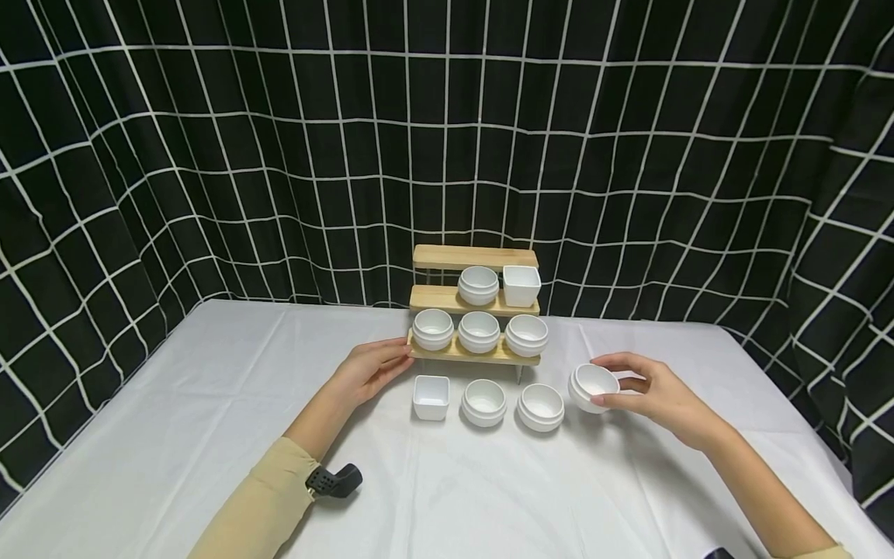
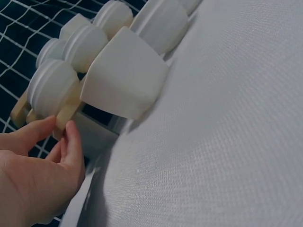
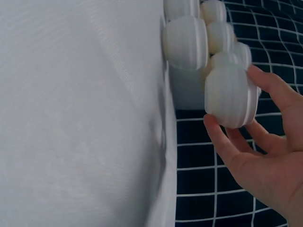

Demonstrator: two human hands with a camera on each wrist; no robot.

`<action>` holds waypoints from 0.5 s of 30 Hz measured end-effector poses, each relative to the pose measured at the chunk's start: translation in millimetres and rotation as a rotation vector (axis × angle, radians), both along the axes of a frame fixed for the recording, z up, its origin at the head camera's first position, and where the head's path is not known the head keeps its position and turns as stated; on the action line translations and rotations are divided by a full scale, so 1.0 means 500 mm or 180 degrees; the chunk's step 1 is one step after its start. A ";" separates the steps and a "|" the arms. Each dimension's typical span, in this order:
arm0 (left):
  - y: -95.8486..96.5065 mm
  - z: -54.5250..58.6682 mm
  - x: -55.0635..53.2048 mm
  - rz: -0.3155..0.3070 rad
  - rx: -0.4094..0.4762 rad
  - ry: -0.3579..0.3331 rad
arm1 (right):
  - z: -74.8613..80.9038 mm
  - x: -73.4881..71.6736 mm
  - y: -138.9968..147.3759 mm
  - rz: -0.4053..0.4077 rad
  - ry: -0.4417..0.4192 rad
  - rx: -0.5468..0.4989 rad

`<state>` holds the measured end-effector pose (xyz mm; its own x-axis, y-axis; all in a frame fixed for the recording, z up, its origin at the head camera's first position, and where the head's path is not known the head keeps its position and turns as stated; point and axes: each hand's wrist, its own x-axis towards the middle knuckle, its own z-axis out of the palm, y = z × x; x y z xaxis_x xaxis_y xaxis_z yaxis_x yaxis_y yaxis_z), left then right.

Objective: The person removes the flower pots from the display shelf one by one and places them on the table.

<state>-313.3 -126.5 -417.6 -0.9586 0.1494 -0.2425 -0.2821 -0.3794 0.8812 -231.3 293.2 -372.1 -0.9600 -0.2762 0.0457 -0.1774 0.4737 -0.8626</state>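
a tan sleeve (image 1: 258, 497) is seen at the lower left, with a black wrist strap (image 1: 323, 482) worn at its cuff. by the left hand (image 1: 373, 370), the left end of the lowest board of a three-tier wooden stand (image 1: 436, 298) is held, its grip clamped on the wood between thumb and fingers. by the right hand (image 1: 653, 394), a raised round white bowl (image 1: 585, 397) is carried above the counter (image 1: 454, 497), right of the stand, its grip clamped on the bowl's sides. three round bowls (image 1: 479, 343) are lined up on the lowest board; one round bowl (image 1: 478, 296) and a square bowl (image 1: 521, 289) are set side by side on the middle board. in front, a square cup (image 1: 431, 410) and two round cups (image 1: 484, 419) are stood in a row on white cloth.
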 end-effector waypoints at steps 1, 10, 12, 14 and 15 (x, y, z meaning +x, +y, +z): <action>0.000 0.000 0.000 0.0007 -0.0010 -0.0015 | -0.002 -0.001 0.000 0.0009 -0.0011 -0.0010; -0.001 0.001 0.000 0.0008 -0.0017 -0.0030 | -0.017 -0.008 0.014 0.0055 -0.0104 0.0045; -0.001 0.000 -0.001 0.0007 -0.0006 -0.0030 | -0.019 -0.010 0.018 0.0080 -0.0108 0.0069; 0.000 -0.001 -0.001 0.0005 0.0010 -0.0026 | -0.022 -0.012 0.021 0.0100 -0.0128 0.0071; -0.001 -0.001 -0.001 0.0008 0.0017 -0.0027 | -0.024 -0.013 0.023 0.0121 -0.0136 0.0071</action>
<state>-313.9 -126.8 -417.9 -0.9568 0.1484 -0.2499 -0.2886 -0.3848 0.8767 -237.9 304.5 -383.9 -0.9498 -0.3129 -0.0016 -0.1589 0.4865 -0.8591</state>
